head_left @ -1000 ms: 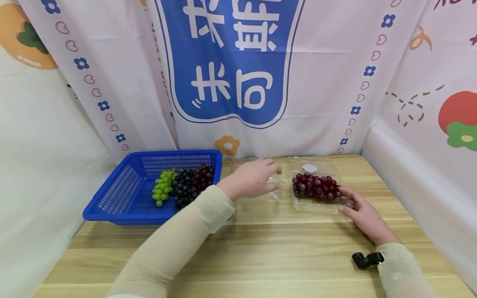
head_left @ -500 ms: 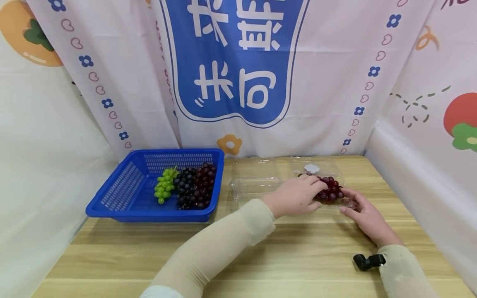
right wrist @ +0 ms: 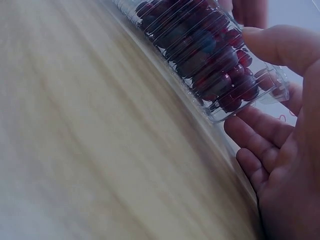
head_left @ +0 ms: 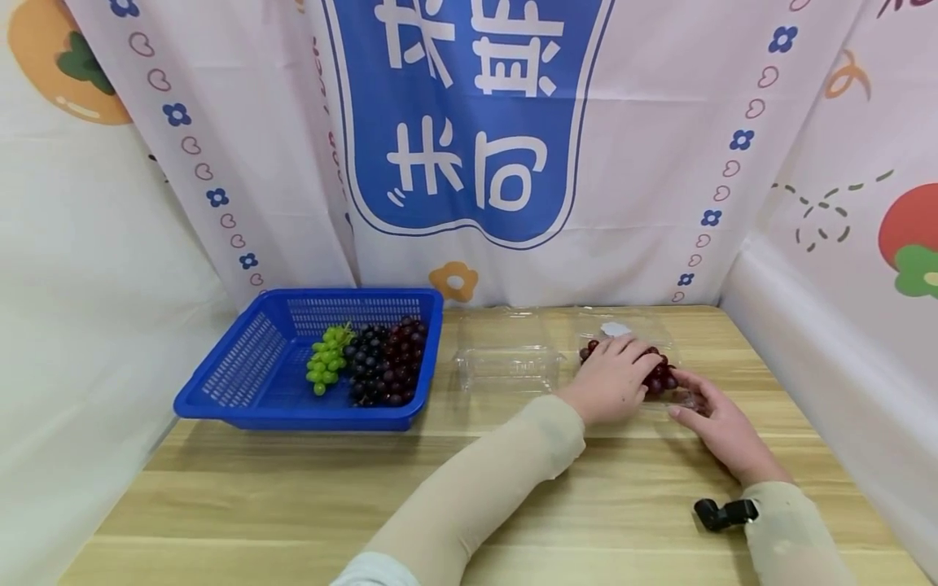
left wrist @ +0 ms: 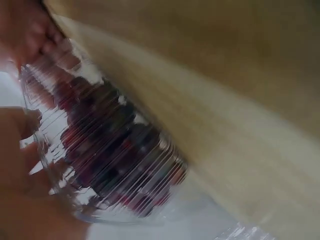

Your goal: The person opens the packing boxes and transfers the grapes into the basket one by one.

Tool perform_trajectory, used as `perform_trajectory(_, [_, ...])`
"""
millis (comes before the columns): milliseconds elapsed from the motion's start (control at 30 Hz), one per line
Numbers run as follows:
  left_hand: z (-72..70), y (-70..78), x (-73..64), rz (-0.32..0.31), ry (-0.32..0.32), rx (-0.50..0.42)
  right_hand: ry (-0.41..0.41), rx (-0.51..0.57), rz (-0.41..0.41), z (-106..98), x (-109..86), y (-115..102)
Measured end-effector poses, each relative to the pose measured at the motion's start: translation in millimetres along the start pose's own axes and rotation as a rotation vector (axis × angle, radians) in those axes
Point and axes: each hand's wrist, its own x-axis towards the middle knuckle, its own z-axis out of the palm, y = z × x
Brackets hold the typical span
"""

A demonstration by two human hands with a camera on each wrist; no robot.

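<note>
A bunch of dark red grapes (head_left: 662, 376) lies in a clear plastic clamshell box (right wrist: 215, 112), whose lid (head_left: 645, 325) stands open toward the wall with a white label on it. Spread over the top of the bunch, my left hand (head_left: 612, 376) rests on the grapes with its fingers extended and covers most of them. My right hand (head_left: 721, 423) holds the box's right end, the thumb (right wrist: 270, 45) at the rim and the fingers at the end wall. In the left wrist view the ribbed side of the box shows the grapes (left wrist: 115, 145) through it.
A second clear clamshell (head_left: 507, 366), lid up, stands left of the first. Farther left, a blue basket (head_left: 315, 419) contains green grapes (head_left: 327, 358), black grapes (head_left: 368, 362) and dark red grapes (head_left: 403, 358). A printed cloth (head_left: 645, 163) hangs behind the wooden table (head_left: 330, 488).
My left hand has moved right from over the second clamshell onto the dark red grapes. My right hand has stayed at the box's right end. The head view has shifted slightly.
</note>
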Motion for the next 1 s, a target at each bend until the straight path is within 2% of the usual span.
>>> perform_trajectory(100, [3.0,3.1,5.3,-0.027,-0.045,0.021,-0.004,0.000,0.004,-2,-0.1,0])
perform_trajectory(233, [0.8,4.6,9.8,-0.051,-0.069,0.025,0.001,-0.010,-0.006,-3,0.1,1])
perform_trajectory(433, [-1.1,1.4,11.1,-0.133,-0.117,0.001,0.004,-0.022,-0.002,-1,-1.2,0])
perform_trajectory(800, [10.7,-4.4,14.6,-0.180,-0.120,-0.064,0.003,-0.024,0.000,1,-1.8,-2])
perform_trajectory(1000, [12.5,-5.0,14.6,-0.193,-0.115,-0.085,-0.001,-0.021,0.004,0,-1.8,-3])
